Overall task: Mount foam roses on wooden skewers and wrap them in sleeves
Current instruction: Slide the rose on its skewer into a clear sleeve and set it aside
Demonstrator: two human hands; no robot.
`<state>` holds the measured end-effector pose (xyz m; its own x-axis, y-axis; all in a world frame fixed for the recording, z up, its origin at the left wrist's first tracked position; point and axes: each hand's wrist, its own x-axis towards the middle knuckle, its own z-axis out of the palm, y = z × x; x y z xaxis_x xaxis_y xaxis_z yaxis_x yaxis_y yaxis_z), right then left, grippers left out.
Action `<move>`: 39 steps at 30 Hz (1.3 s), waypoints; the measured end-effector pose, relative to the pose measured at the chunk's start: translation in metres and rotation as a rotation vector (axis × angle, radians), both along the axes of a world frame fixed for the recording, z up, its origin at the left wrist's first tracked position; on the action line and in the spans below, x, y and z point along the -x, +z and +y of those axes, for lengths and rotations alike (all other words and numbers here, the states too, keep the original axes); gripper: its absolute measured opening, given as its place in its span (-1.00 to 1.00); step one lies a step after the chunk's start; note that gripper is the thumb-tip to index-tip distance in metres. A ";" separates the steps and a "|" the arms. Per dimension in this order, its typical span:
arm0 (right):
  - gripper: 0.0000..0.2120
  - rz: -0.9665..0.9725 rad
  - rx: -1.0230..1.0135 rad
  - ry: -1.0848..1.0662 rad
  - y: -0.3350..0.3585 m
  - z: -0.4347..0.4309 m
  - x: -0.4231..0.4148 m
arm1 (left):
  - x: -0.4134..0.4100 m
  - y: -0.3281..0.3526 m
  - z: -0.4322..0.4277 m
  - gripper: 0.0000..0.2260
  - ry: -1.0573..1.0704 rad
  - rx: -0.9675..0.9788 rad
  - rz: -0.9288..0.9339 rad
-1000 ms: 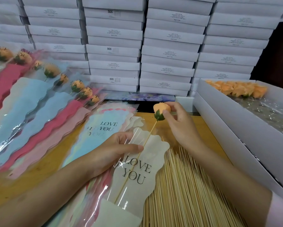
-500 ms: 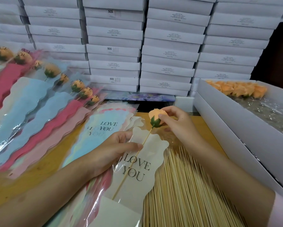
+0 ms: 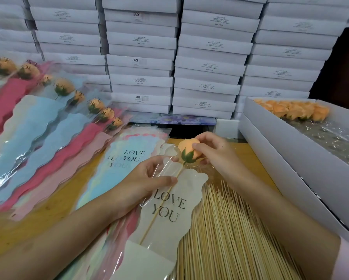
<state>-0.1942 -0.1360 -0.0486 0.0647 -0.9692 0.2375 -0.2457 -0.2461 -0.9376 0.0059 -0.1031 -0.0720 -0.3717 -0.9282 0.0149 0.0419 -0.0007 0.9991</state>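
Foam rose tops a skewer lying inside the cream sleeve, right hand with grip clamped on the rose, left hand with grip pinching the sleeve's clear mouth.

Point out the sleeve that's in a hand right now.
The cream LOVE YOU sleeve, pinched at its top edge by the left hand, with a skewer inside. The other sleeves lie on the table, untouched.

A wooden table lies under the left hand; stacked white boxes rise beyond the right hand, with a dark patch far right.
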 end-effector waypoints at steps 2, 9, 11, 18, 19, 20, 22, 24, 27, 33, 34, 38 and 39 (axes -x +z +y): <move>-0.93 -0.015 -0.015 0.027 0.000 0.001 -0.001 | 0.000 -0.001 -0.001 -0.58 0.008 0.001 -0.004; -0.85 0.051 -0.023 0.105 0.000 0.002 -0.004 | -0.001 -0.006 -0.006 -0.63 -0.003 0.024 -0.018; -0.84 0.036 -0.029 0.118 0.000 0.002 -0.004 | -0.002 -0.006 -0.006 -0.61 -0.013 0.015 -0.012; -0.85 0.072 -0.010 0.067 -0.002 0.000 -0.004 | -0.003 -0.008 -0.008 -0.57 0.006 -0.035 0.033; -0.86 0.073 -0.010 0.056 -0.003 0.000 -0.004 | -0.002 -0.008 -0.009 -0.55 0.015 -0.041 0.047; -0.86 0.075 -0.012 0.049 -0.003 -0.001 -0.003 | -0.001 -0.007 -0.009 -0.51 0.029 -0.047 0.062; -0.87 0.096 -0.016 0.042 -0.003 0.000 -0.002 | 0.000 -0.005 -0.008 -0.43 0.062 -0.048 0.073; -0.88 0.121 -0.012 0.045 -0.004 -0.001 -0.002 | 0.001 -0.005 -0.007 -0.40 0.065 -0.016 0.034; -0.90 0.131 -0.004 0.065 -0.005 0.000 -0.002 | -0.001 -0.008 -0.008 -0.52 0.061 0.020 -0.038; -0.88 0.120 -0.009 0.140 -0.003 0.003 -0.005 | 0.001 -0.007 -0.009 -0.67 0.151 0.056 -0.007; -0.87 0.108 -0.010 0.161 -0.003 0.004 -0.005 | 0.001 -0.007 -0.008 -0.73 0.174 0.054 0.015; -0.88 0.111 -0.018 0.223 0.000 0.007 -0.006 | 0.001 -0.006 -0.008 -0.84 0.206 0.028 0.037; -0.89 0.127 -0.017 0.235 0.000 0.008 -0.006 | 0.000 -0.007 -0.009 -0.85 0.200 0.017 0.042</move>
